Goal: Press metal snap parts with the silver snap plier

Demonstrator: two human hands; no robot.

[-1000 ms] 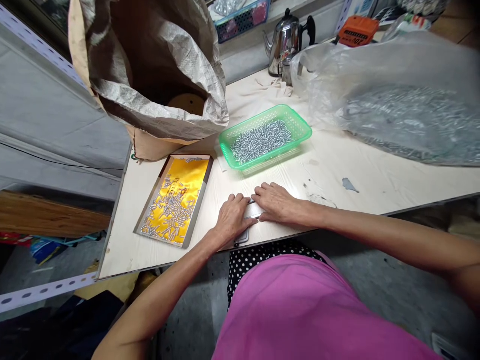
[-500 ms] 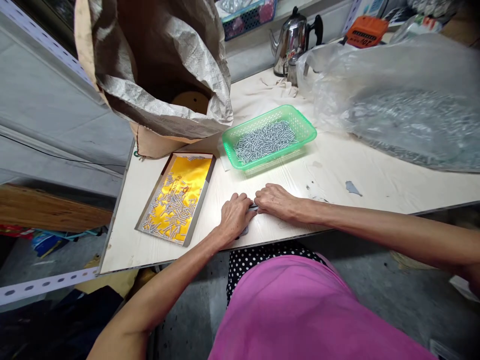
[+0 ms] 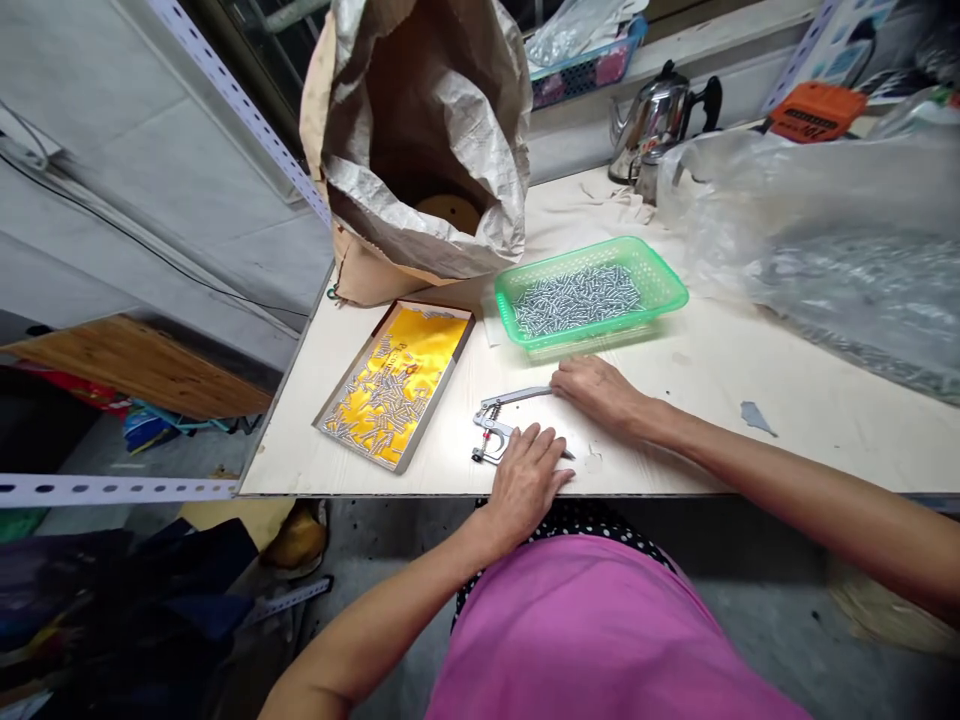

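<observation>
A pair of grey metal pliers (image 3: 493, 424) lies on the table near its front edge, jaws pointing left. Its handles are spread apart, with a spring and a small red part by the jaws. My left hand (image 3: 529, 475) covers the lower handle, holding it down against the tabletop; the handle's tip pokes out past the fingers. Closed around the far end of the upper handle is my right hand (image 3: 596, 388). Left of the pliers, a shallow tray (image 3: 444, 384) with a yellow lining (image 3: 431, 335) carries many small silver metal pins (image 3: 390, 395).
Behind the hands stands a green plastic basket (image 3: 517, 343) of similar small metal pieces (image 3: 577, 297). A large open paper sack (image 3: 420, 255) is at the back left. A kettle (image 3: 651, 125), an orange box (image 3: 817, 110) and a big clear plastic bag (image 3: 840, 200) occupy the back right.
My hands were close together over the tool; now they are apart, and the pliers show with their handles spread. The view has shifted, so the table things appear farther right.
</observation>
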